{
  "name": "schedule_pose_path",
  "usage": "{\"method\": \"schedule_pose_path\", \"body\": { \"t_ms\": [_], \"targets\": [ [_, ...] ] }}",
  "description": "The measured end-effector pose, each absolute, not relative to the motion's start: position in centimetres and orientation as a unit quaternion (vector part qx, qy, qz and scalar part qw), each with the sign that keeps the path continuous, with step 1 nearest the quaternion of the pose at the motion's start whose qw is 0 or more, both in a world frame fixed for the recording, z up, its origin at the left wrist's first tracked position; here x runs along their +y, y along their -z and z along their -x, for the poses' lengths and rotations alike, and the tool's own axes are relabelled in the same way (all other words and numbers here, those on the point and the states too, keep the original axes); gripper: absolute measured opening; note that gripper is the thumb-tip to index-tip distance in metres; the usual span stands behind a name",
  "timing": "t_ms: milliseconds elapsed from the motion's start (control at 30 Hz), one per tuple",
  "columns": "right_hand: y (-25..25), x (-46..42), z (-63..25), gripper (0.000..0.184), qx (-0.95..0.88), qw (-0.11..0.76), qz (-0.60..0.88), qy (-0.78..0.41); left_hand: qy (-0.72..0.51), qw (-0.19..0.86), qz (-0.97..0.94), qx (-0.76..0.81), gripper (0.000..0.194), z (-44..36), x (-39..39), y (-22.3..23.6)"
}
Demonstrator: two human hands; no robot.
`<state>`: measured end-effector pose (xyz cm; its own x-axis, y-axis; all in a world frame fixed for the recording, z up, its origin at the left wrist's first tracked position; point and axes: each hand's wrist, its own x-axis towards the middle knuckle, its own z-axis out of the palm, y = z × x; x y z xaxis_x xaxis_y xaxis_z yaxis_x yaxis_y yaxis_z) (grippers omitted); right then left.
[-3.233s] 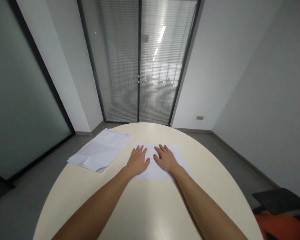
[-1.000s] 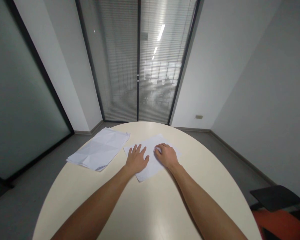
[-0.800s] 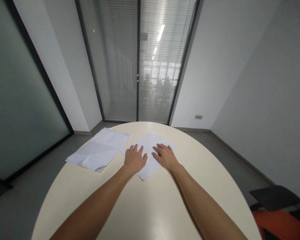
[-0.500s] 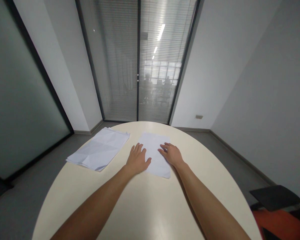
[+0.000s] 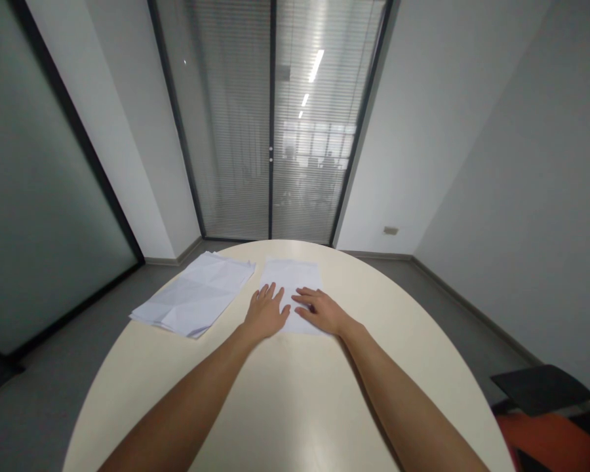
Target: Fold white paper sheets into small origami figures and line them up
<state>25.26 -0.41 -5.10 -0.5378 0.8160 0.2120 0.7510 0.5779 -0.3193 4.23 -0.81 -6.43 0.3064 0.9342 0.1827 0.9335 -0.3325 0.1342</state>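
A white sheet of paper lies flat on the pale round table, its short side facing me. My left hand rests over its left edge, palm down with the fingers spread. Over the right part of the sheet is my right hand, fingers stretched out and slightly bent toward the left. Neither hand grips anything. The two hands cover the middle and the side edges of the sheet. To the left lies a stack of creased white paper, apart from both hands.
The table's curved far edge runs close behind the sheet. A chair with a red seat and a black armrest stands at the lower right. Beyond the table are glass panels with blinds and grey walls.
The sheet has turned on the table, from lying wide through slanted to lying lengthwise away from me. Both hands moved with it and shifted slightly left just now. The stack stayed put.
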Motion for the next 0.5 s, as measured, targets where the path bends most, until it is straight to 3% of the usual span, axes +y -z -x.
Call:
{"method": "schedule_pose_path", "body": {
  "t_ms": [167,500],
  "targets": [
    [5.6,0.4,-26.3,0.060,-0.861,0.165,0.471,-0.095,-0.114,0.009,-0.830,0.546,0.061,-3.3,-0.5,6.1],
    [4.8,-1.1,-25.0,0.077,-0.809,0.023,0.572,-0.132,-0.103,0.052,-0.845,0.523,0.067,-3.1,-0.9,6.7]
  ]
}}
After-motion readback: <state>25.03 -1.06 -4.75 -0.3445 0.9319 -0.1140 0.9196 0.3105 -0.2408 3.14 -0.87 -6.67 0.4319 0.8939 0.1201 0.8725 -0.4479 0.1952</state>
